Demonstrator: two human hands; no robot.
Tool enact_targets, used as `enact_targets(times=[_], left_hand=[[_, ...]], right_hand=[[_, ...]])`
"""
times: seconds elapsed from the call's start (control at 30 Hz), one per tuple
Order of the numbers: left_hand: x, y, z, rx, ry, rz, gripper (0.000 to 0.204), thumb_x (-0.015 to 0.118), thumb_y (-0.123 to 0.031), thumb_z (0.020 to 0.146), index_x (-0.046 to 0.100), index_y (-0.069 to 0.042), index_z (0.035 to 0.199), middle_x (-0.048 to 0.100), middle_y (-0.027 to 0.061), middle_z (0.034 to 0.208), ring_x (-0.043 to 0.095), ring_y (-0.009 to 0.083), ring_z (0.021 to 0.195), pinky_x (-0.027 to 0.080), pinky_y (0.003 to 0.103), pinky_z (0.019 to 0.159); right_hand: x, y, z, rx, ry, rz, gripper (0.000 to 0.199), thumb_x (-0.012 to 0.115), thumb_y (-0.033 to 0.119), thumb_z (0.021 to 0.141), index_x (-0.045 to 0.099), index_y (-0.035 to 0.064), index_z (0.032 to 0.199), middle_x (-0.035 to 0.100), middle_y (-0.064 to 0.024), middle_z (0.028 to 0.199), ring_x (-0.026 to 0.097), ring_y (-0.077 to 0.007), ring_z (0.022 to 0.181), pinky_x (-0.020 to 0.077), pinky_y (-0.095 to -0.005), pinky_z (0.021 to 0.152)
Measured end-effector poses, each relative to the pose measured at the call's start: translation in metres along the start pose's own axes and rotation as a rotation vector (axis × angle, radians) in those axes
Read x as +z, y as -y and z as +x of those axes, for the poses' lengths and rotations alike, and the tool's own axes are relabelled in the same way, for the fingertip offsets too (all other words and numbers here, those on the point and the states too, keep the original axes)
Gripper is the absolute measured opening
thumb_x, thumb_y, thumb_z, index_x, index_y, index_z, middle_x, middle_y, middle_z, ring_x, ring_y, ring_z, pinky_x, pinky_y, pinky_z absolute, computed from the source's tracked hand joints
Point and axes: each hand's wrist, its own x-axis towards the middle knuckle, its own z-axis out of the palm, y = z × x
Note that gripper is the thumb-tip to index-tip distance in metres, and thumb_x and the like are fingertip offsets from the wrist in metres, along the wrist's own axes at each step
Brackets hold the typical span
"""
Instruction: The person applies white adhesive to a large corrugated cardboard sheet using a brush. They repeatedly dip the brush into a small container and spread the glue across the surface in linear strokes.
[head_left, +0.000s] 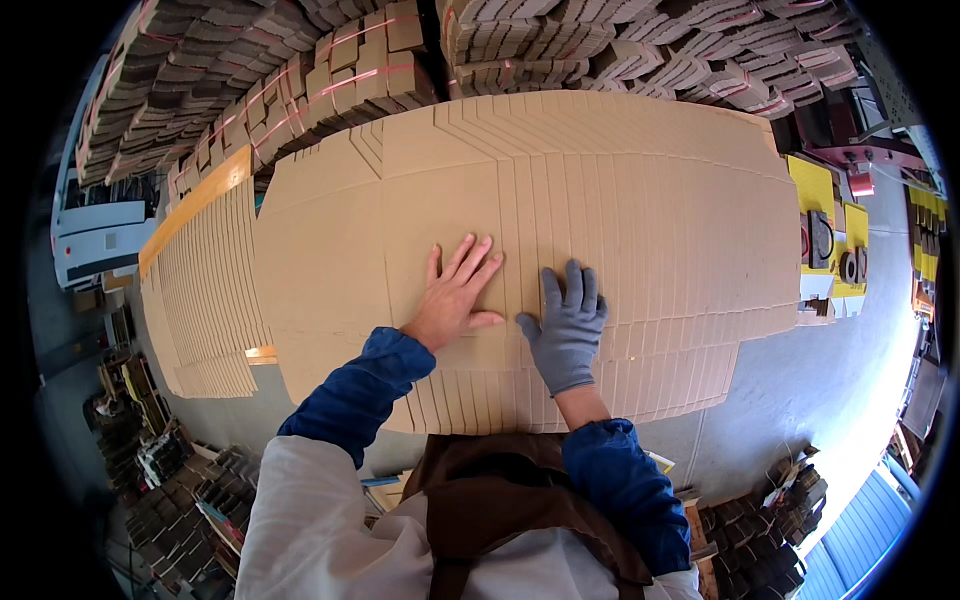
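Overlapping flat cardboard sheets [690, 230] lie fanned out in front of me, brown and creased with fold lines. My bare left hand [455, 295] rests flat on the large leftmost sheet, fingers spread and holding nothing. To its right, my right hand [570, 328], in a grey glove, presses on the stepped edges of the overlapping sheets, fingers apart. Both palms face down, a short gap between them. Blue sleeve covers reach up both of my forearms.
Another fanned row of cardboard [205, 290] is at the left, beside a wooden board [195, 208]. Bundled cardboard stacks [350, 70] tied with pink strapping rise behind. A yellow surface with tape rolls [850, 266] stands at the right. More stacked pieces [755, 535] sit low at the right.
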Motion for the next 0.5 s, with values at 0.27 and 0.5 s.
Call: enact_targets(times=[0.27,0.5], left_hand=[[-0.0009,-0.0007,-0.0007,-0.018,0.002,-0.037,0.088,0.077,-0.045,0.075,0.039,-0.012,0.146,0.024,0.0085,0.159,0.018,0.0299,0.148,0.013,0.065,0.113],[0.0004,-0.003,0.0014,-0.002,-0.025,-0.047,0.085,0.076,-0.045,0.076,0.04,-0.012,0.145,0.024,0.0078,0.159,0.018,0.0287,0.148,0.014,0.064,0.114]], right_hand=[[0.0012,-0.0001,-0.0016,-0.017,-0.016,0.016,0.073,0.074,0.042,0.077,0.049,0.0146,0.139,0.032,-0.0163,0.151,0.03,-0.0385,0.139,0.0294,-0.0566,0.105],[0.0018,-0.0021,-0.0052,0.008,-0.014,-0.015,0.073,0.073,0.044,0.079,0.047,0.0152,0.141,0.032,-0.0159,0.152,0.029,-0.0383,0.14,0.0285,-0.0563,0.106]])
